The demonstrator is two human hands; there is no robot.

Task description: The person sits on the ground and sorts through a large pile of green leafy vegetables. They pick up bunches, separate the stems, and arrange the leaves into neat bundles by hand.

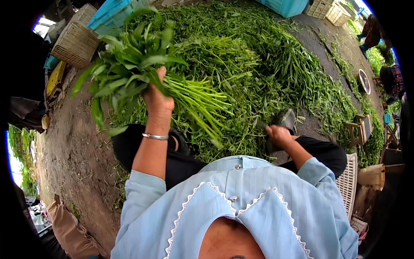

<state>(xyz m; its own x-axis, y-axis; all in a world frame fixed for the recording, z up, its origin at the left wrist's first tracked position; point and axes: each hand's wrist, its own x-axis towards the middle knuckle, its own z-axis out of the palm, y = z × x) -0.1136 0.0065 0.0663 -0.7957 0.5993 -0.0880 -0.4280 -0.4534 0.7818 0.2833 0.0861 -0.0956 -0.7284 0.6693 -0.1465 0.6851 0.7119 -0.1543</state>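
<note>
My left hand (159, 94) is closed around a bunch of leafy green vegetables (129, 61). The broad leaves fan out to the left, and the pale green cut stems (197, 100) point to the lower right. The bunch is held above a wide heap of loose greens (220, 64) on the ground; its leaf tips are blurred. My right hand (279, 136) is beside my right shoe (285, 119), at the near edge of the heap. Its fingers look curled, but blur hides whether anything small is between them.
Blue plastic crates (113, 16) and a cream plastic crate (76, 42) stand at the back left. Another blue crate (286, 6) is at the back. A small wooden stool (359, 129), a round basin (364, 81) and another person (394, 79) are at right. Under me is a white plastic seat (349, 181).
</note>
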